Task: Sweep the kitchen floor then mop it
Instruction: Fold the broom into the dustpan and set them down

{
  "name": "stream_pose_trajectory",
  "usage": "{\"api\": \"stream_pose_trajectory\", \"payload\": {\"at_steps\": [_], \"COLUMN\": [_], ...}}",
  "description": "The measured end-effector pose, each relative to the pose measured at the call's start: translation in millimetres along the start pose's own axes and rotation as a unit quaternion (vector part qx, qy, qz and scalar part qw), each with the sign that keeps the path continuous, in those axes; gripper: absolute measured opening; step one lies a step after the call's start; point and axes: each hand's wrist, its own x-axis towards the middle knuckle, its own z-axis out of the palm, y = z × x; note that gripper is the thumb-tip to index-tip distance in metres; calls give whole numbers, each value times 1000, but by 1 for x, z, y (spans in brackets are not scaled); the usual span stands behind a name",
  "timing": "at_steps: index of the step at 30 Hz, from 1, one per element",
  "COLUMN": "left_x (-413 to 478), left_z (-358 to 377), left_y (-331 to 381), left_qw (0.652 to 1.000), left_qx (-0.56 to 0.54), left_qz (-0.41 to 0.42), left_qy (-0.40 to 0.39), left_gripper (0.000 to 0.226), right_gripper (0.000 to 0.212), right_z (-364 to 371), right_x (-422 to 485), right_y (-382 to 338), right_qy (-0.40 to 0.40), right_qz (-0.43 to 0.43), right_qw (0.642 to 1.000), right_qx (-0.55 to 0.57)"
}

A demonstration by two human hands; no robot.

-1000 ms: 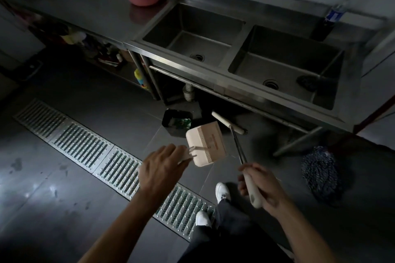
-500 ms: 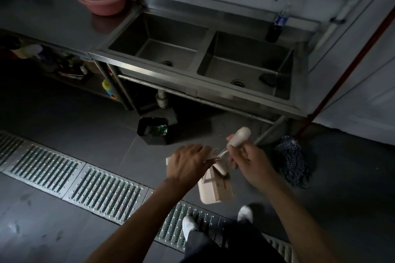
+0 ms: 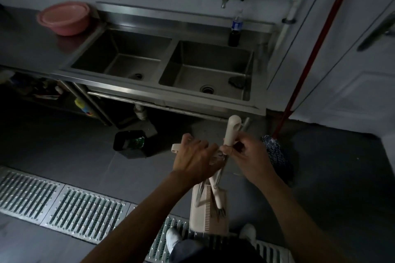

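Our right hand had its fingers curled round the cream brush low on its handle, which stood nearly upright; our left hand, close beside it, bent its fingers over the handle of the dustpan. The dustpan hung below both hands, the brush head lying against it, above the drain grate. The mop leaned on the wall right of the sink, its head on the floor

Hands around broom handle, dustpan
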Motion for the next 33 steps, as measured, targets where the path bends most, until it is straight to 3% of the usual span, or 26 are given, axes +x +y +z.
{"api": "stream_pose_trajectory", "payload": {"at_steps": [5, 9, 16, 20, 24, 28, 33], "left_x": [51, 86, 130, 150, 160, 168, 177], "left_z": [-4, 0, 24, 39, 61, 92, 133], "left_y": [78, 126, 171, 173, 160, 132, 88], "left_qw": [999, 998, 997, 995, 995, 987, 963], "left_qx": [26, 29, 41, 33, 31, 20, -45], "left_qz": [-33, -52, -9, -7, -22, -97, -181], "left_qy": [11, -5, -59, -89, -89, -127, -192], "left_gripper": [68, 65, 51, 44, 32, 38, 46], "right_gripper": [23, 27, 27, 32, 34, 37, 13], "right_z": [-69, -108, -153, -159, -158, -157, -162], "right_x": [3, 6, 21, 38, 60, 84, 102], "right_y": [35, 63, 100, 118, 137, 160, 191], "right_qy": [19, 33, 14, 0, -69, -93, -91], "right_qz": [-19, -29, 11, 36, 51, 74, 106], "right_qw": [1000, 999, 999, 997, 994, 991, 990], "right_qx": [4, 10, 40, 64, 72, 55, 7]}}
